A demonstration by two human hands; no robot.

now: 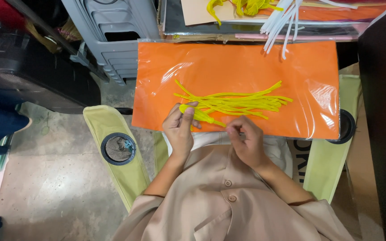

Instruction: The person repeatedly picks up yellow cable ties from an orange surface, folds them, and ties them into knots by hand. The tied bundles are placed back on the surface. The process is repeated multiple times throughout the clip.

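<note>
1. Currently, one yellow pipe cleaner piece is partly coiled; the left hand fingers are clamped on its wound end.
2. Right hand fingers are pinched together on its free tail.
3. Remaining yellow stems lie loose and unworked on the orange sheet across the lap.

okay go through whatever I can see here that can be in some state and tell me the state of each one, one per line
left hand: closed on the yellow twisted bundle
right hand: fingers curled, pinching the bundle's thin end
loose yellow strips: spread flat on the sheet
orange sheet: flat, in clear wrap
white strips: piled loose, overhanging
chair cup holder: something small inside, unclear what
</note>
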